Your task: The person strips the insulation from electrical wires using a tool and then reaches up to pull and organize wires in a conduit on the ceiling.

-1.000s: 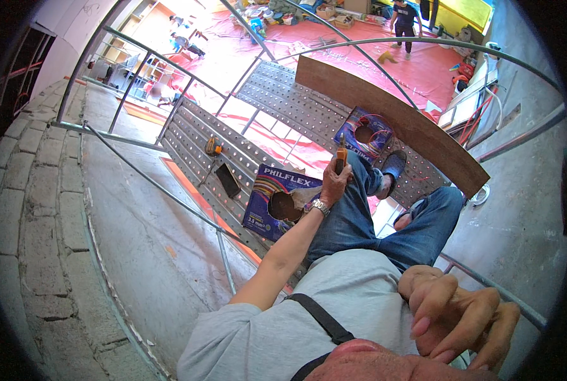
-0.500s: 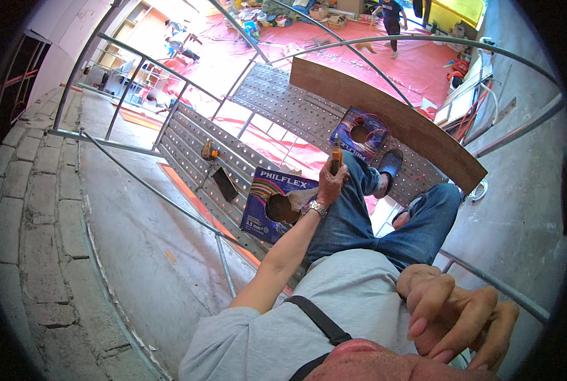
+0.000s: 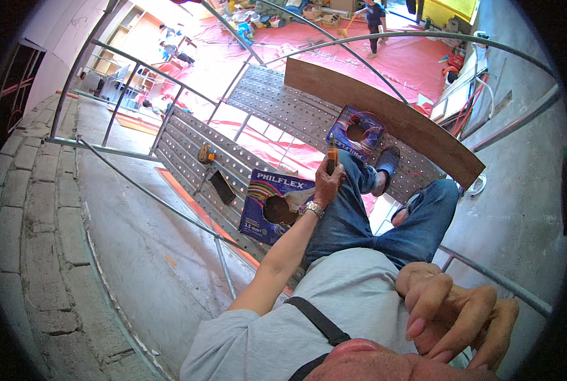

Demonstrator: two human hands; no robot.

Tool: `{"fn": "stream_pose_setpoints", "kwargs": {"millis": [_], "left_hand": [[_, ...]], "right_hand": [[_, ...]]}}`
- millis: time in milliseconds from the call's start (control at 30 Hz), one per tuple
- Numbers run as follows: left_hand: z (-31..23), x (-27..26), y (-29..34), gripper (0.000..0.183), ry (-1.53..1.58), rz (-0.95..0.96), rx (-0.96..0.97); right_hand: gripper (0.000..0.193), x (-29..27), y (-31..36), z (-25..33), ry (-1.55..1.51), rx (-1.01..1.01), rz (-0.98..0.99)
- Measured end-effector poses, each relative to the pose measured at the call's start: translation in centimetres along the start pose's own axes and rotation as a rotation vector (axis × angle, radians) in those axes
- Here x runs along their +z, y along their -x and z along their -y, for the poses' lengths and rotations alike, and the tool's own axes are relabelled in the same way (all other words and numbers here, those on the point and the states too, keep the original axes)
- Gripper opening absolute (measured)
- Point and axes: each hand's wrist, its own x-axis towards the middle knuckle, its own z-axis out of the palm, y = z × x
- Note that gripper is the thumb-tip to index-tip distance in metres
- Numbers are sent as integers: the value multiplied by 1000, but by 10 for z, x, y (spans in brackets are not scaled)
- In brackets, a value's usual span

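My left hand (image 3: 328, 183), with a metal watch (image 3: 312, 206) at its wrist, rests by my left knee. It grips an orange-handled tool (image 3: 332, 160) upright, its narrow tip pointing away; the exact kind is unclear. Beside that wrist stands a blue-purple wire box (image 3: 253, 206) with a torn round hole. A second such box (image 3: 342, 136), with red wire at its opening, lies beyond my knee. Close to the camera at lower right, my right hand (image 3: 461, 311) has its fingers curled inward. Its palm is hidden, so anything inside cannot be seen.
I sit high on scaffolding with perforated metal planks (image 3: 264, 95), rails (image 3: 121, 149) and gaps. A yellow-black tool (image 3: 205, 154) and a dark flat rectangular object (image 3: 222, 187) lie left. A brown board (image 3: 385, 117) edges the far plank. Below, a person (image 3: 375, 25) stands on red sheeting.
My view has shifted slightly. The left hand keeps its grip on the orange-handled tool, and the right hand stays curled. The person below has moved left, and a broom-like pole now shows.
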Motion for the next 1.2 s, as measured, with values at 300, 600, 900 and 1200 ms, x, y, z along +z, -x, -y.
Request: {"fn": "stream_pose_setpoints", "kwargs": {"millis": [300, 600, 900, 1200], "left_hand": [[-9, 1, 2, 16, -2, -4, 5], [-8, 0, 3, 18, 12, -26, 4], [-10, 0, 0, 17, -21, -11, 22], [-3, -5, 2, 14, 14, -17, -24]], "right_hand": [[21, -8, -7, 13, -81, 95, 60], [38, 17, -1, -7, 41, -87, -185], [31, 24, 26, -15, 111, -32, -203], [48, -6, 42, 0, -1052, 514, -154]]}}
